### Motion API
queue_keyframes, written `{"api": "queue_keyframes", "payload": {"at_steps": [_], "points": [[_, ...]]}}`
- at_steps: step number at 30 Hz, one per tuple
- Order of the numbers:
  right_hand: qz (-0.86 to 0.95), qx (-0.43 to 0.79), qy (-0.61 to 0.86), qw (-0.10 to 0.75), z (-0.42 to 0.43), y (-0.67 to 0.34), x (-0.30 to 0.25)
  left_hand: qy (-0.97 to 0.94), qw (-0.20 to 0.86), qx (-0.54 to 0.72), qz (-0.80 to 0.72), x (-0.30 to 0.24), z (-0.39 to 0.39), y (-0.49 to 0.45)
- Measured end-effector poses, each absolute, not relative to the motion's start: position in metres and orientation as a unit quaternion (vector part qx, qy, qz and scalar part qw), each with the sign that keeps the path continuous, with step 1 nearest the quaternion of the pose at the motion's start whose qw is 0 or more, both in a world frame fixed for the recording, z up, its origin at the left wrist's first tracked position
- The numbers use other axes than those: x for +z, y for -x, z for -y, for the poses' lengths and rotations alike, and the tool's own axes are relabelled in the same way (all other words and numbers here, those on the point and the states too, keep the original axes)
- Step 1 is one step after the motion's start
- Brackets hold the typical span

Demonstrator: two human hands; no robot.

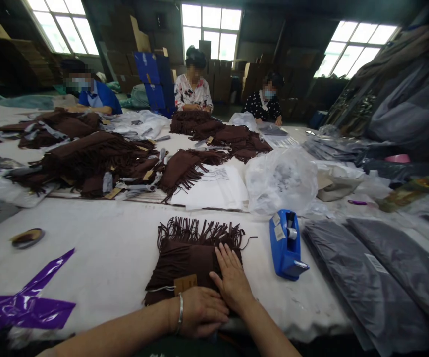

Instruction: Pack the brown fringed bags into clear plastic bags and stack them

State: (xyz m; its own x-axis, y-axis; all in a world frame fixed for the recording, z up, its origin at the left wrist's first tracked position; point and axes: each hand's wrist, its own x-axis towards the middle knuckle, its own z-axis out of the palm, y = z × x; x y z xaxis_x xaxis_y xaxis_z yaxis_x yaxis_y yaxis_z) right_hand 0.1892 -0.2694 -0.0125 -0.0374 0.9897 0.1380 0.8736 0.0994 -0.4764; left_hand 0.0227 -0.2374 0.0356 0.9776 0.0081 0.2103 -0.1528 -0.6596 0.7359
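A folded brown scarf (190, 260) with fringe along its far edge lies flat on the white table (118, 248), right in front of the person, at the near edge. A tan paper tag (185, 284) sits on its near half. The right hand (232, 277) presses flat on the scarf's right side, fingers spread and pointing to 12 o'clock, gripping nothing. The left hand (199, 311), a silver bracelet (180, 313) on its wrist, rests palm down on the scarf's near edge, fingers loosely curled toward 3 o'clock, touching the right hand; I cannot tell whether it pinches the cloth.

At 3 o'clock from the scarf stands a blue tape dispenser (285, 243), and beyond it lie grey bagged garments (378, 277). At 9 o'clock lies a purple plastic strip (25, 302), with a tape roll (27, 237) at 10 o'clock. At 12 o'clock are heaps of brown scarves (95, 163) and a clear plastic bag (281, 181). Three people (192, 84) sit at the far side.
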Motion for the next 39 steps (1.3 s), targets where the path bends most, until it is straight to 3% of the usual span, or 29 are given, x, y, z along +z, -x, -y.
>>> {"api": "queue_keyframes", "payload": {"at_steps": [3, 7, 10, 12, 16, 24, 27, 34, 39], "points": [[0.732, 0.168, 0.616, 0.237, 0.272, -0.184, -0.002, -0.867, 0.483, 0.122, -0.005, 0.057, 0.243, -0.018], [0.690, 0.374, 0.514, 0.345, 0.294, -0.188, 0.017, -0.778, 0.554, 0.219, -0.201, 0.084, 0.217, 0.018], [0.426, 0.463, 0.536, 0.563, 0.319, -0.221, 0.017, -0.609, 0.558, 0.321, -0.463, 0.077, 0.173, 0.073], [0.206, 0.490, 0.560, 0.635, 0.328, -0.253, 0.008, -0.479, 0.606, 0.312, -0.552, 0.061, 0.147, 0.109], [0.024, 0.646, 0.544, 0.534, 0.313, -0.302, -0.006, -0.317, 0.755, 0.188, -0.543, 0.037, 0.119, 0.136], [0.101, 0.844, 0.399, 0.343, 0.206, -0.278, 0.031, -0.243, 0.909, 0.046, -0.336, 0.032, 0.077, 0.061], [0.114, 0.865, 0.371, 0.319, 0.176, -0.266, 0.034, -0.223, 0.926, 0.033, -0.302, 0.020, 0.059, 0.037], [0.141, 0.892, 0.320, 0.287, 0.140, -0.262, 0.014, -0.283, 0.909, -0.122, -0.280, -0.017, 0.021, -0.011], [0.255, 0.826, 0.392, 0.315, 0.141, -0.257, 0.025, -0.468, 0.851, -0.101, -0.217, 0.014, 0.023, -0.027]]}}
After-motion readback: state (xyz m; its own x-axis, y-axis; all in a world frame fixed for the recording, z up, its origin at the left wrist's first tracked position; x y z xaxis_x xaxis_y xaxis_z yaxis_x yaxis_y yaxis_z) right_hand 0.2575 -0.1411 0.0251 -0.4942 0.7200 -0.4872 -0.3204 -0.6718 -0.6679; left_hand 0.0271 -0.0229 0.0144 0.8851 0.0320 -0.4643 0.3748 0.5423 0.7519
